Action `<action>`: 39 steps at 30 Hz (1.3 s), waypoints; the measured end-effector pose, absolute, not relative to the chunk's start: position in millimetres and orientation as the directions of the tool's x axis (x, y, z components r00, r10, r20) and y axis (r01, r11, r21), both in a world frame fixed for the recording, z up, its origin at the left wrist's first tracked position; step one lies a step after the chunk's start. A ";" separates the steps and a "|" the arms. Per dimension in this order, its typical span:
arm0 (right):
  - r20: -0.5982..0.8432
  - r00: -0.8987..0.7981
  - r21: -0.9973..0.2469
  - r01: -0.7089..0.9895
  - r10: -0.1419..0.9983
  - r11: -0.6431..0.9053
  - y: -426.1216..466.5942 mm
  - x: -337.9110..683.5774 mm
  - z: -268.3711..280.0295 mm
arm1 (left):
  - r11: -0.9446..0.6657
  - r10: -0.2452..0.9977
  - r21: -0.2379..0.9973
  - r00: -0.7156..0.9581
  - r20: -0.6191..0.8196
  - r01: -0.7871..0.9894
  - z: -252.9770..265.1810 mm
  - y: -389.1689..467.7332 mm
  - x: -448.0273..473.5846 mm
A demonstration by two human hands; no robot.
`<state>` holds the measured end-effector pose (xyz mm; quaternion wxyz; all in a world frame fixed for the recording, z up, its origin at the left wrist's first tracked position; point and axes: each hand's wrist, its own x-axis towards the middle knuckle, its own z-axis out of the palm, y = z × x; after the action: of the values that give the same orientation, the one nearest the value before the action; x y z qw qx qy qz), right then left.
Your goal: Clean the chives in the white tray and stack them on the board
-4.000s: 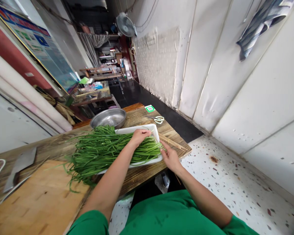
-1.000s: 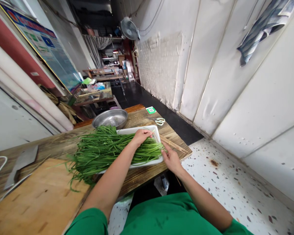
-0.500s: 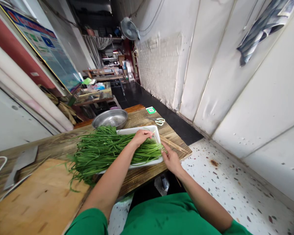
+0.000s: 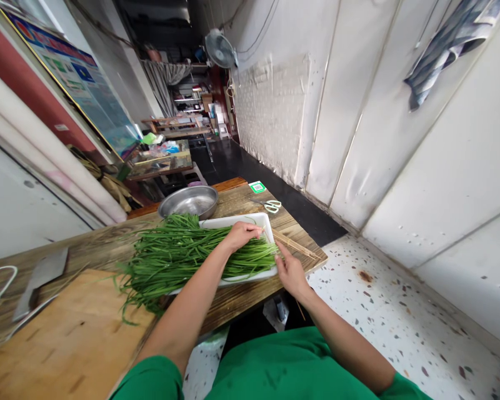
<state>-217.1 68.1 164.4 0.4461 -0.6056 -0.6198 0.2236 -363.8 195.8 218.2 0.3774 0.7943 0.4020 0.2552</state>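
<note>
Long garlic chives [image 4: 191, 250] lie heaped in a white plastic tray [image 4: 229, 222], pale stem ends at the right, leaves spilling past its left side. Over the stem ends, my left hand [image 4: 244, 234] is closed in a pinch, with a thin pale stem end at the fingertips. At the tray's right end is my right hand [image 4: 290, 271], its index finger stretched along the rim and its thumb close to the cut ends. A thin straw strand [image 4: 300, 310] hangs below this hand; its hold on it is partly hidden.
Dry straw strands [image 4: 295, 244] lie right of the tray. Scissors [image 4: 270, 205], a QR card [image 4: 257, 187] and a metal basin [image 4: 189, 201] are behind it. At left are a cleaver [image 4: 45, 275] and a wooden cutting board [image 4: 75, 328]. A wall [image 4: 379, 111] stands at right.
The view has shifted very slightly. Both hands stay almost in place at the stem ends, the left still pinching.
</note>
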 end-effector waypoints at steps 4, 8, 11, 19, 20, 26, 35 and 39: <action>0.319 0.139 -0.818 0.541 0.938 0.198 75.4 -216.0 166.9 | -0.476 0.719 0.761 0.694 0.048 0.441 219.6 187.7 -363.1; 0.338 0.125 -0.832 0.504 0.933 0.234 77.6 -214.3 167.8 | -0.558 0.630 0.709 0.776 0.024 0.431 231.5 190.1 -370.0; 0.322 0.133 -0.849 0.479 0.937 0.224 73.6 -215.1 166.5 | -0.589 0.716 0.571 0.697 0.042 0.572 239.2 198.1 -374.9; 0.285 0.153 -0.861 0.475 0.946 0.183 68.1 -218.1 159.7 | -0.636 0.771 -0.018 0.635 -0.042 0.771 226.4 204.4 -358.5; 0.283 0.148 -0.863 0.470 0.948 0.184 68.5 -217.9 159.7 | -0.633 0.774 -0.042 0.631 -0.045 0.773 225.3 204.0 -354.9; 0.279 0.149 -0.856 0.486 0.949 0.176 69.1 -217.0 161.8 | -0.627 0.779 0.078 0.624 0.057 0.775 220.1 209.3 -339.9; 0.278 0.129 -0.839 0.514 0.952 0.175 71.5 -213.5 161.2 | -0.438 0.859 0.685 0.497 0.126 0.583 208.8 227.2 -359.1; 0.270 0.125 -0.843 0.510 0.955 0.172 74.1 -213.0 161.0 | -0.264 0.885 0.886 0.461 0.065 0.382 202.8 224.8 -361.8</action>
<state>-213.0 74.1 161.0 0.4560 -0.5956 -0.6147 0.2438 -361.8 224.8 202.8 0.4294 0.7389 0.4287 0.2931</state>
